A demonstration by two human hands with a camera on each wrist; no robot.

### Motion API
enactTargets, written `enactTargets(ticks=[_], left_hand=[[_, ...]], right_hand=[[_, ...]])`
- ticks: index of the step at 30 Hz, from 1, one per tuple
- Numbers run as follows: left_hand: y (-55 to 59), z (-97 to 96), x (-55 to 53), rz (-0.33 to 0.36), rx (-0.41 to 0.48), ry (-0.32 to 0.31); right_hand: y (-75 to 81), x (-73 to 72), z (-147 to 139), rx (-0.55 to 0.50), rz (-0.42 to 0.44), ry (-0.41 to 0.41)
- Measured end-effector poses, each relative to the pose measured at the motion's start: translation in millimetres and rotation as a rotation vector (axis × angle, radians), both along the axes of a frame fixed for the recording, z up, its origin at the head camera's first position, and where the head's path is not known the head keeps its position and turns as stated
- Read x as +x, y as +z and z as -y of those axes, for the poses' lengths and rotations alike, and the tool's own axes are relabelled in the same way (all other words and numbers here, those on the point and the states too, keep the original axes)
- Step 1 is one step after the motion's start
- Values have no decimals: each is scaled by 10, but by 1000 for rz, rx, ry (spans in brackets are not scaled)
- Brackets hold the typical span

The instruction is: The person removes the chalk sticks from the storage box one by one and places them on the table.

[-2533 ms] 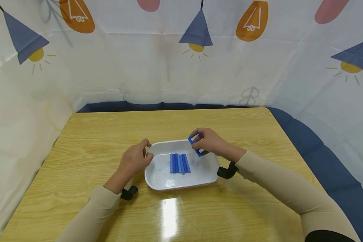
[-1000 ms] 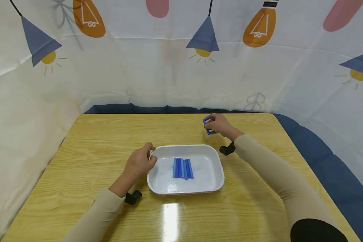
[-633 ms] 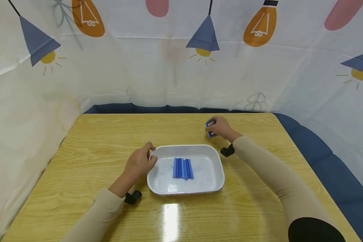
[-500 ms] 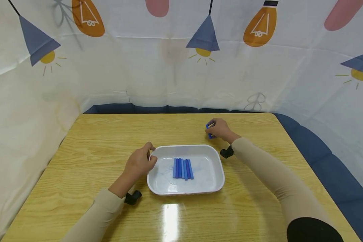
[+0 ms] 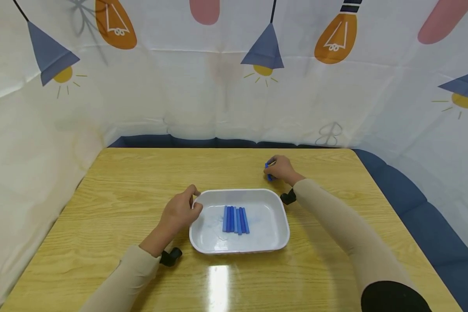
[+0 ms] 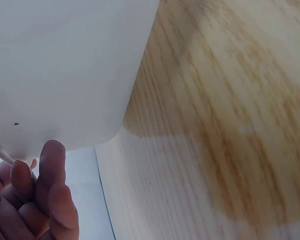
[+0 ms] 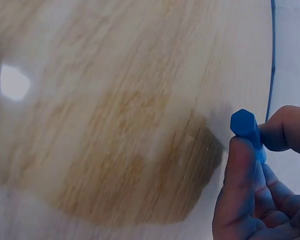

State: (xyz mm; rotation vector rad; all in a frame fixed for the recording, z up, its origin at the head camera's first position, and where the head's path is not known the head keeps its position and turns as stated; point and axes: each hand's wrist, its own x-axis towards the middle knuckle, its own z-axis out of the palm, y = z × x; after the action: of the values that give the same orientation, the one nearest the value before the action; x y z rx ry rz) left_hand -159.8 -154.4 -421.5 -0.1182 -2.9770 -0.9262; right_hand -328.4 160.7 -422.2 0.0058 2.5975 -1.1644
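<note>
My left hand (image 5: pixel 179 211) grips the left rim of a white rectangular tray (image 5: pixel 271 194); in the left wrist view its fingers (image 6: pixel 52 165) lie at the tray's outer wall. Several blue sticks (image 5: pixel 235 220), light and dark, lie side by side on the tray floor. Beyond the tray's far right corner, my right hand (image 5: pixel 281 169) is low over the table, pinching one blue six-sided stick (image 5: pixel 268 171). The right wrist view shows that stick's flat hexagonal end (image 7: pixel 243 123) between thumb and fingers.
The tray stands on a wood-grain table (image 5: pixel 148 173). A white printed cloth (image 5: pixel 187 95) hangs behind and around it, with dark blue padding (image 5: pixel 421 208) along the far and right edges. Black wrist cameras (image 5: pixel 170 256) sit on both wrists.
My right hand has carried its stick from over the tray to the table beyond it, then drawn slightly nearer and lower. The left hand keeps its place at the rim.
</note>
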Motion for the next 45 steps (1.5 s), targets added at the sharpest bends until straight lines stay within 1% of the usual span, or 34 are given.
enactTargets(ticks=[8, 18, 23, 26, 31, 34, 38, 41, 45], left_hand=[[-16, -4, 21, -17, 7, -6], [-32, -9, 26, -17, 18, -2], [-25, -9, 28, -23, 12, -7], [-21, -10, 25, -22, 9, -11], [-23, -1, 12, -31, -2, -21], [-28, 7, 8, -40, -5, -24], [-36, 15, 3, -42, -1, -24], [-34, 17, 0, -37, -3, -21], [-23, 26, -7, -27, -3, -17]], right_hand=[[-8, 1, 22, 94, -29, 5], [-60, -68, 6, 70, 34, -6], [-46, -67, -6, 110, 31, 7], [-41, -63, -22, 130, 44, 8], [-12, -56, -44, 106, 79, -5], [17, -43, -43, 98, 83, -8], [43, -48, -40, 93, 82, 8], [42, -79, -44, 68, 97, 21], [66, -91, -35, 26, 119, 4]])
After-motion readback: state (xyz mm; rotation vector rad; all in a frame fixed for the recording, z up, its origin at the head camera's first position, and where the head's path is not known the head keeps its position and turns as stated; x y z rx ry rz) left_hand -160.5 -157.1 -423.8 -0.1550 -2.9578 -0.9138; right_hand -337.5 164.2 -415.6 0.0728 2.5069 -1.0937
